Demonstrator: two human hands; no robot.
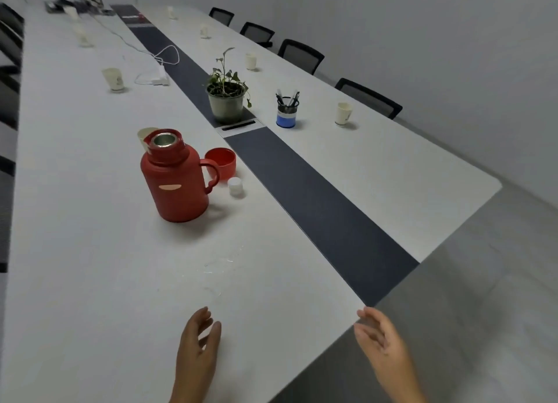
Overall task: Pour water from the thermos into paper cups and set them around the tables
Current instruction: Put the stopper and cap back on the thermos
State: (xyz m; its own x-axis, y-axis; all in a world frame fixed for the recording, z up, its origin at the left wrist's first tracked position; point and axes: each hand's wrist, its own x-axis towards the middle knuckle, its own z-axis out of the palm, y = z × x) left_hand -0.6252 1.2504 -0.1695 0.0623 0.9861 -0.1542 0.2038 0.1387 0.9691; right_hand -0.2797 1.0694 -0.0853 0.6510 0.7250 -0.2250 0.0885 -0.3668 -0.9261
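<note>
A red thermos [176, 182] stands upright on the white table [90, 266], its mouth uncovered. Its red cap [221, 162] lies beside the handle, mouth up, and a small white stopper [235, 186] sits just in front of that. One paper cup [145, 136] peeks out from behind the thermos. Several more paper cups stand along both long sides, such as one at left [113, 78] and one at right [343, 113]. My left hand [197, 342] hovers over the near table edge, fingers relaxed and holding nothing. My right hand [382, 339] is off the table corner, also relaxed and holding nothing.
A potted plant [226, 99] and a blue pen holder [286, 112] stand by the dark centre strip [317, 215]. A white charger with cable [160, 78] lies farther back. Black chairs [368, 97] line the right side, with more at the left edge.
</note>
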